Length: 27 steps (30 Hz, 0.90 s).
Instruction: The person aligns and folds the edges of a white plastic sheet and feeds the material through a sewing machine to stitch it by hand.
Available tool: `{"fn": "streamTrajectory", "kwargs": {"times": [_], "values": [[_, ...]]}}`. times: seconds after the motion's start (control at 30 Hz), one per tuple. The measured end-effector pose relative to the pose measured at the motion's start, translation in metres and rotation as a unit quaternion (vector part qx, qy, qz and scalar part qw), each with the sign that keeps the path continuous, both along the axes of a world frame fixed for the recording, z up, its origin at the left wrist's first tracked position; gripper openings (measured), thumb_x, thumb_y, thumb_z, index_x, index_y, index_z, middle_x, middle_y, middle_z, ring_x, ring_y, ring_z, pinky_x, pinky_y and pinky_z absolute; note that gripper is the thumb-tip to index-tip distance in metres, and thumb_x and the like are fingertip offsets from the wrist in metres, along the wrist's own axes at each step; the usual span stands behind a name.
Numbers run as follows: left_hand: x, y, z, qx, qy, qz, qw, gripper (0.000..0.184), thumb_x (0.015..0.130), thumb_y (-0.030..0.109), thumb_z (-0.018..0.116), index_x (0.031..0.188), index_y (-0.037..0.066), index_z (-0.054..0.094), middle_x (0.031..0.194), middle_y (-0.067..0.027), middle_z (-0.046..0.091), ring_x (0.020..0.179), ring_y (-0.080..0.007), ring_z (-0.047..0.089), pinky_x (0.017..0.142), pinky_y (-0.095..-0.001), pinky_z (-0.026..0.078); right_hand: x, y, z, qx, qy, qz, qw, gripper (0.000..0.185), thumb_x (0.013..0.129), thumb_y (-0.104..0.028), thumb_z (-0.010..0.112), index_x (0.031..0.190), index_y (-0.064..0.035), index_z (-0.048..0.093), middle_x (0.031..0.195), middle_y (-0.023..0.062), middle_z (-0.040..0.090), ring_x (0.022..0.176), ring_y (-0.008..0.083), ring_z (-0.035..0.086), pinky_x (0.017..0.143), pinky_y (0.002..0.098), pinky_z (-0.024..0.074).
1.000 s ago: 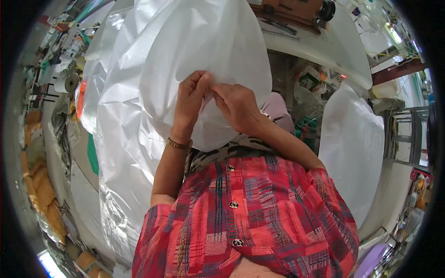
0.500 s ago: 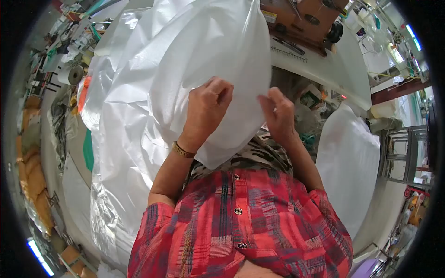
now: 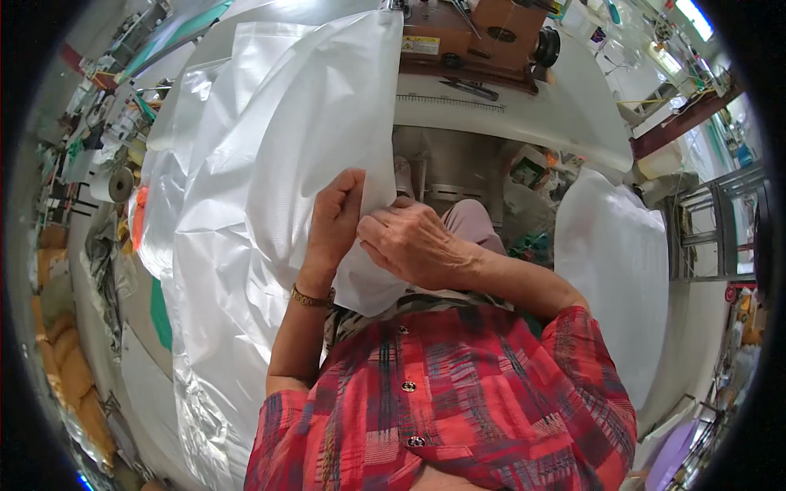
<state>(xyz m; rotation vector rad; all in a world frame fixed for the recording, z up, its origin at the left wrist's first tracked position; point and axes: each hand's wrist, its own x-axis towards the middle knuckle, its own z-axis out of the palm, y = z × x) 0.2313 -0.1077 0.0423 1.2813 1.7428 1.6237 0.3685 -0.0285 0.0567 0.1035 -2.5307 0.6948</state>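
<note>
White sheet (image 3: 303, 139) lies in loose folds over the surface (image 3: 577, 135) and down toward the person's lap; its straight right edge runs up to the left end of a sewing machine (image 3: 467, 37); whether the cloth foot is on it, cannot tell.

Left hand (image 3: 332, 219): fingers curled tight, apparently pinching the sheet near its right edge; right hand (image 3: 416, 244): fingers bent inward at the same edge, just beside the left; their tips are hidden, so cannot tell whether they grip.

Handling, judged by eye: light for its area, thin and limp; glossy, so likely slippery; creases readily; bulk of the folds may drag; best hold is a fingertip pinch at the free edge, both hands close together, no hard pull.

Count: one sheet at the hands; one separate white piece (image 3: 614, 270) hanging at right; one sewing machine; one pair of snips (image 3: 471, 88) and one measuring scale (image 3: 446, 100) in front of it; one watch (image 3: 313, 296), on the left wrist; one roll (image 3: 120, 185) at far left.
</note>
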Motion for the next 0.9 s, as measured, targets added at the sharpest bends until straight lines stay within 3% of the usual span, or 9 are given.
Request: {"fn": "streamTrajectory", "kwargs": {"times": [0.13,0.27,0.33,0.4,0.5,0.53,0.67,0.73,0.9], "values": [[0.002,-0.002,0.001,0.008,-0.196,-0.029,0.98,0.006,0.094,0.005,0.056,0.091,-0.001,0.058,0.075,0.0063,0.054,0.072,-0.0015,0.044,0.063,-0.0194,0.039,-0.003,0.001,-0.008,0.011,0.022,0.054,0.998,0.016,0.081,-0.009,0.063,0.079,-0.0035,0.048,0.07,0.0105,0.052,0.066,0.0313,0.056,0.064,0.0409,0.0453],[-0.009,-0.006,-0.002,-0.015,-0.18,0.016,0.983,0.006,0.091,0.004,0.061,0.089,-0.001,0.059,0.076,0.0082,0.054,0.07,-0.0006,0.044,0.061,-0.0182,0.038,-0.004,0.012,-0.051,-0.135,0.175,0.092,0.971,0.007,0.082,-0.002,0.061,0.085,-0.0022,0.055,0.075,0.0111,0.056,0.069,0.0303,0.057,0.064,0.0389,0.0464],[-0.025,-0.015,0.009,-0.038,-0.035,0.066,0.996,0.005,0.088,0.003,0.064,0.09,-0.001,0.061,0.075,0.0077,0.054,0.068,-0.0005,0.045,0.06,-0.0176,0.039,-0.015,0.014,-0.093,-0.234,0.221,-0.046,0.946,0.011,0.082,-0.002,0.062,0.093,-0.0019,0.057,0.087,0.0131,0.06,0.074,0.0274,0.059,0.066,0.0366,0.0476],[-0.032,-0.018,0.036,-0.035,0.015,0.071,0.997,0.006,0.088,0.003,0.065,0.091,-0.001,0.063,0.075,0.0074,0.055,0.068,-0.0005,0.045,0.061,-0.0173,0.039,-0.058,0.015,-0.126,-0.451,0.121,-0.264,0.843,0.032,0.085,-0.009,0.061,0.115,-0.0042,0.052,0.107,0.0161,0.059,0.098,0.0297,0.059,0.088,0.0383,0.0448],[-0.035,-0.014,0.081,-0.072,0.132,0.034,0.988,0.004,0.089,0.001,0.061,0.09,-0.001,0.064,0.073,0.0029,0.057,0.066,-0.0031,0.048,0.061,-0.0205,0.042,-0.132,0.002,-0.165,-0.392,0.01,-0.149,0.907,0.045,0.086,-0.013,0.063,0.126,-0.0028,0.047,0.122,0.0151,0.054,0.11,0.0295,0.053,0.096,0.0387,0.0408],[-0.034,-0.015,0.097,-0.113,0.195,0.021,0.974,0.004,0.088,0.0,0.061,0.091,0.0,0.064,0.072,-0.0002,0.059,0.063,-0.0057,0.05,0.06,-0.0223,0.043,-0.223,-0.031,-0.199,-0.101,0.157,0.125,0.974,0.049,0.087,-0.022,0.062,0.13,-0.0039,0.047,0.13,0.013,0.052,0.118,0.0276,0.05,0.103,0.0378,0.0359],[-0.031,-0.011,0.129,-0.072,0.336,-0.036,0.938,0.002,0.087,0.001,0.06,0.088,0.001,0.062,0.07,-0.0098,0.061,0.059,-0.0191,0.057,0.059,-0.0305,0.046,-0.249,-0.016,-0.162,-0.108,0.098,0.11,0.983,0.048,0.088,-0.024,0.061,0.129,-0.0049,0.048,0.131,0.0122,0.053,0.119,0.0267,0.049,0.104,0.0379,0.0356],[-0.037,-0.011,0.115,-0.112,0.482,-0.069,0.866,0.002,0.084,0.001,0.058,0.085,0.002,0.058,0.074,-0.0159,0.059,0.065,-0.0336,0.06,0.06,-0.0396,0.048,-0.241,-0.008,-0.154,-0.111,0.048,0.105,0.987,0.047,0.088,-0.026,0.06,0.129,-0.0057,0.049,0.131,0.0117,0.053,0.119,0.0261,0.049,0.104,0.038,0.0354],[-0.048,-0.016,0.011,-0.092,0.516,-0.076,0.848,0.017,0.075,-0.001,0.054,0.092,0.003,0.051,0.083,-0.0152,0.056,0.079,-0.0352,0.059,0.065,-0.0444,0.049,-0.137,0.014,-0.152,-0.114,-0.096,0.108,0.983,0.045,0.09,-0.03,0.058,0.128,-0.0075,0.051,0.133,0.0104,0.053,0.121,0.0245,0.049,0.106,0.0382,0.0349]]}}
